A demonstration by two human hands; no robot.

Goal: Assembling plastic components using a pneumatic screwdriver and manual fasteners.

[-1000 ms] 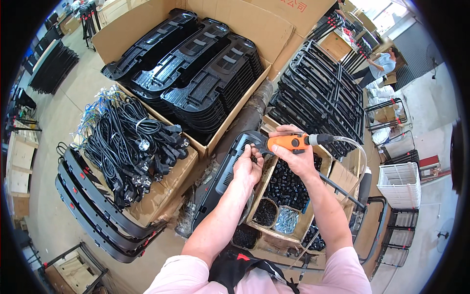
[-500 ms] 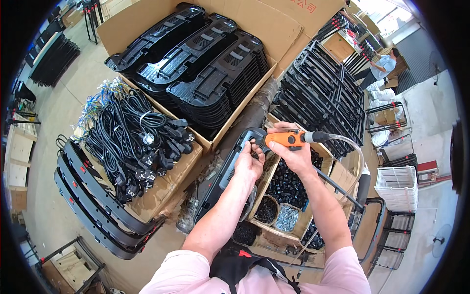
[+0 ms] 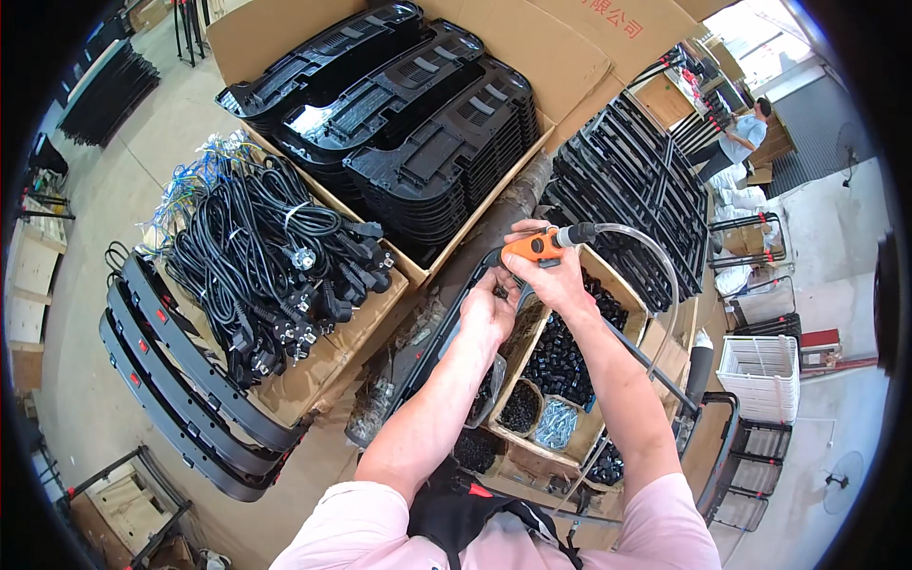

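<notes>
Cardboard flaps [image 3: 556, 57] rise beyond the right hand [image 3: 556, 274], which grips an orange hose-fed tool [image 3: 532, 247], best held square to the black panel [image 3: 430, 350] beneath the curled left hand [image 3: 487, 309], whose hold is unclear.

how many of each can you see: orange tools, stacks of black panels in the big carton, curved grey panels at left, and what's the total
Orange tool: 1
Black panel stacks: 3
Curved grey panels: 3
Total: 7
</notes>
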